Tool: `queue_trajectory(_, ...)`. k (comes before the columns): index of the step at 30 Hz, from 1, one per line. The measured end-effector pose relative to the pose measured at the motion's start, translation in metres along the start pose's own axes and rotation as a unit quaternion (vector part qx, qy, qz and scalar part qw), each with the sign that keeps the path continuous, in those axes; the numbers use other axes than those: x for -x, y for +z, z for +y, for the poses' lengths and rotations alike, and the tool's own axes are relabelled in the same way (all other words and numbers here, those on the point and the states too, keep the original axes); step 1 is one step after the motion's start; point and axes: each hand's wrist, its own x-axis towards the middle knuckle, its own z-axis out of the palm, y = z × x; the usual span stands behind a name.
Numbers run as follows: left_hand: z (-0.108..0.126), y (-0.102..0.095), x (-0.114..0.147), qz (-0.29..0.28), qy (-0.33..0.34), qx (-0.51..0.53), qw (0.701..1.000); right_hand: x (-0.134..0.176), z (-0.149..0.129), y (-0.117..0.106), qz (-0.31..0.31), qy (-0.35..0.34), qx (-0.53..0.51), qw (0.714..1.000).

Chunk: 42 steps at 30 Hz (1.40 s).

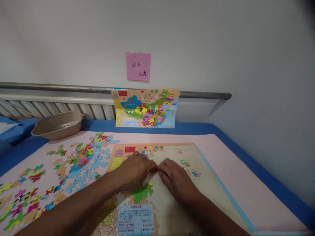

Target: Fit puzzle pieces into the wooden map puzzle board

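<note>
My left hand [137, 171] and my right hand [176, 180] meet fingertip to fingertip over the puzzle board [189, 203]. Both have their fingers pinched together on a small jigsaw puzzle piece [154, 170], mostly hidden by the fingertips. Joined pieces fill the board's left side, among them a green area [142, 195] and a pale blue text panel [135, 218]. My left hand and forearm hide part of this assembled section. Several loose pieces [196, 173] lie on the bare board beyond my right hand.
Many loose puzzle pieces [81, 160] are spread over the pink table surface [248, 183] at left. A tan basin [59, 124] stands at the back left. A printed reference map [147, 108] leans at the wall below a metal rail [204, 95] and a pink note [138, 66].
</note>
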Motion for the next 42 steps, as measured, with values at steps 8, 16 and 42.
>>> queue_trajectory(8,-0.005,0.003,0.003,0.010,-0.006,0.034,0.999,-0.002,0.006,0.011,0.042,0.054,-0.023,0.997)
queue_trajectory(16,-0.015,0.010,0.002,0.052,-0.029,0.146,0.987,-0.004,0.004,0.009,0.031,0.052,-0.005,0.998)
queue_trajectory(42,-0.004,0.004,-0.003,0.013,0.015,0.024,1.000,0.000,0.005,0.007,0.052,0.032,-0.019,0.998)
